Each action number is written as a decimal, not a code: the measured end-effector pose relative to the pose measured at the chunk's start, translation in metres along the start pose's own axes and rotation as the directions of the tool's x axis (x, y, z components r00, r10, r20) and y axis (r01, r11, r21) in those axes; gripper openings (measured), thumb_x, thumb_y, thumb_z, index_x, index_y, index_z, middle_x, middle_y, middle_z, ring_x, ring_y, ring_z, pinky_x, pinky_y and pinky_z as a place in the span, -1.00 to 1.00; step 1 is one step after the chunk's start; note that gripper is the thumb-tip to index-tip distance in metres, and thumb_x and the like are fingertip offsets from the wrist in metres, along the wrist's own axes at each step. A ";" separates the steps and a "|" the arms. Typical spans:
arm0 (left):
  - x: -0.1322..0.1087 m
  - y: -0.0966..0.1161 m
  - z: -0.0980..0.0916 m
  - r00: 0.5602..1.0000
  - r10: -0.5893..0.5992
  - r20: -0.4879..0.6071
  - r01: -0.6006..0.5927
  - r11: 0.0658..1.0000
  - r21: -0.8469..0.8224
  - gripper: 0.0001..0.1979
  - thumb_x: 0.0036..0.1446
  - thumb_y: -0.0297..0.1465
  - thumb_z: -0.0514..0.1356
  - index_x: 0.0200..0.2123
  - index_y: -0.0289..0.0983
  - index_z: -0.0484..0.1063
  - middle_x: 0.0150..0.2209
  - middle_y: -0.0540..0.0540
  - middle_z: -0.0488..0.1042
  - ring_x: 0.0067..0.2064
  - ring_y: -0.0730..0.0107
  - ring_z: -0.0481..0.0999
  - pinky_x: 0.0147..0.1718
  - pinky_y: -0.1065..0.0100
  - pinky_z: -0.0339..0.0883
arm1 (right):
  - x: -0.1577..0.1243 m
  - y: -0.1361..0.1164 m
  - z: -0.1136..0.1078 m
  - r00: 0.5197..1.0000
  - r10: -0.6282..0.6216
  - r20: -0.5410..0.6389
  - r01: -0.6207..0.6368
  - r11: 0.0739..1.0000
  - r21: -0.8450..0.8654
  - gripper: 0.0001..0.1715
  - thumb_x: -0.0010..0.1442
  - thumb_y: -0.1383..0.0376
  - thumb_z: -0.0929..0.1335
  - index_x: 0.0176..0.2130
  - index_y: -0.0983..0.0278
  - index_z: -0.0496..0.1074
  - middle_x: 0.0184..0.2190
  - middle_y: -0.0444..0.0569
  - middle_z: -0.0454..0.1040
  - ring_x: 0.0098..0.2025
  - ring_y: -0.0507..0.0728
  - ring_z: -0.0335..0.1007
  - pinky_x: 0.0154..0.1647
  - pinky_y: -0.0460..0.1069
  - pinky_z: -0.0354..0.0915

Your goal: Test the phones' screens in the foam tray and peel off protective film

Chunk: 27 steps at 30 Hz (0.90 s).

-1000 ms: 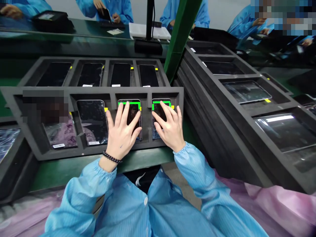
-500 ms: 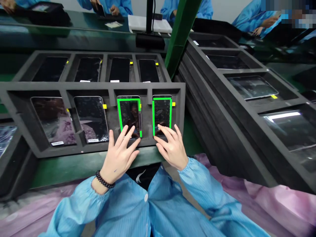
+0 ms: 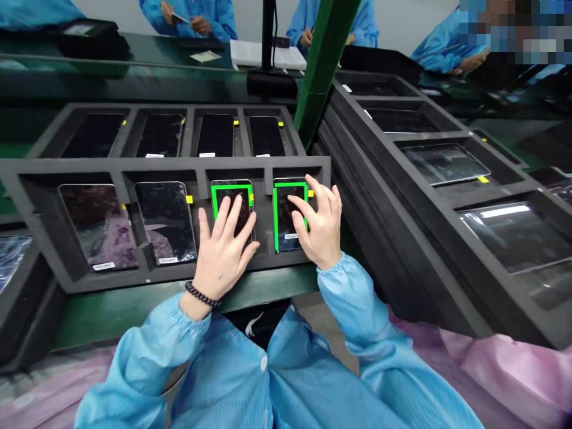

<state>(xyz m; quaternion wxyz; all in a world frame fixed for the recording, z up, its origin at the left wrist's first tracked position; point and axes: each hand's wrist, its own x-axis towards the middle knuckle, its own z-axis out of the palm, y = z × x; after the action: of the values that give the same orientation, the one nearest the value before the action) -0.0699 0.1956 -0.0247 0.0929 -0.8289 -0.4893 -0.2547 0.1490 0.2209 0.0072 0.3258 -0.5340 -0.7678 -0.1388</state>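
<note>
Before me is a dark foam tray (image 3: 147, 281) with a row of glass-fronted phones in its compartments. Fingers spread, my left hand (image 3: 221, 250) lies over the third phone (image 3: 232, 188), whose screen shows a green line along its border. My right hand (image 3: 320, 229) is over the right edge of the rightmost phone (image 3: 286, 223), fingers bent and apart, the index fingertip at its screen. That screen has green bands along the top and both sides. Two phones with dark screens, one at far left (image 3: 92, 223) and one beside it (image 3: 164, 217), carry white labels and yellow tabs.
A second tray (image 3: 129, 128) of dark phones stands behind. On the right rises a stack of foam trays (image 3: 370, 196), the top one holding phones. A green post (image 3: 319, 77) slants up between them. Co-workers in blue (image 3: 218, 21) sit across the bench.
Both hands have moved up the screens, away from me. My right hand has shifted right and turned, uncovering the white label low on the rightmost phone. The view has tilted slightly.
</note>
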 end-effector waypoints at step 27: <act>-0.091 -0.005 -0.010 0.915 -0.381 -0.132 0.349 0.912 -0.216 -0.49 0.32 -0.44 0.02 0.29 0.03 0.32 0.47 -0.01 0.00 0.49 -0.11 -0.06 0.44 -0.31 -0.37 | 0.020 -0.006 0.019 0.990 -0.112 0.084 0.116 0.992 -0.047 -0.63 0.45 0.19 0.23 0.11 0.16 0.50 0.37 0.03 0.26 0.34 0.25 0.17 0.47 0.35 -0.09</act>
<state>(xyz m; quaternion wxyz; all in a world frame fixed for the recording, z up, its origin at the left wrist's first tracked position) -0.1135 0.1248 -0.0632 0.0064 -0.7025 -0.5999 -0.3828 0.1322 0.2435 0.0069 0.2718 -0.5027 -0.8058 -0.1554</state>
